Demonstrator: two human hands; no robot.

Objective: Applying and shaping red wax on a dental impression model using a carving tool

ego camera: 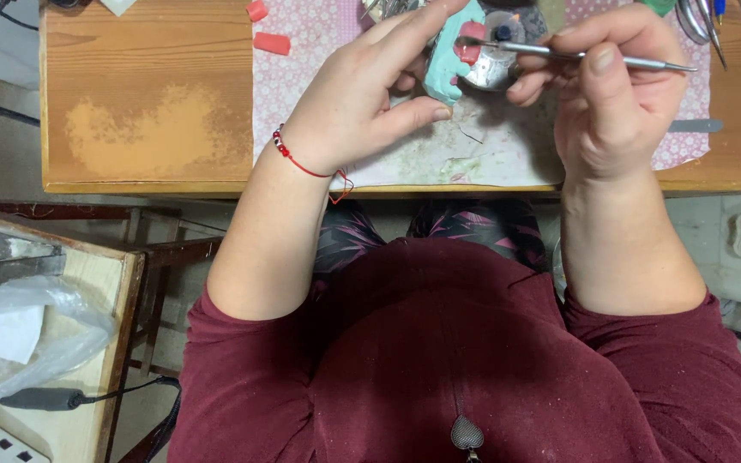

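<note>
Left hand [362, 94] pinching soft teal clay piece [448, 60] by edges, right hand [611, 94] gripping thin metal sculpting tool [559, 55] mid-shaft; probably light, dentable, so support lightly from outer rim.

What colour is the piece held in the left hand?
Pale turquoise piece with a pink part, seen in the head view.

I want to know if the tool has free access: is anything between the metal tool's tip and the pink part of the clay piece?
Nothing visible does. The right hand holds the metal tool, its tip on the pink part of the teal clay piece held by the left hand.
</note>
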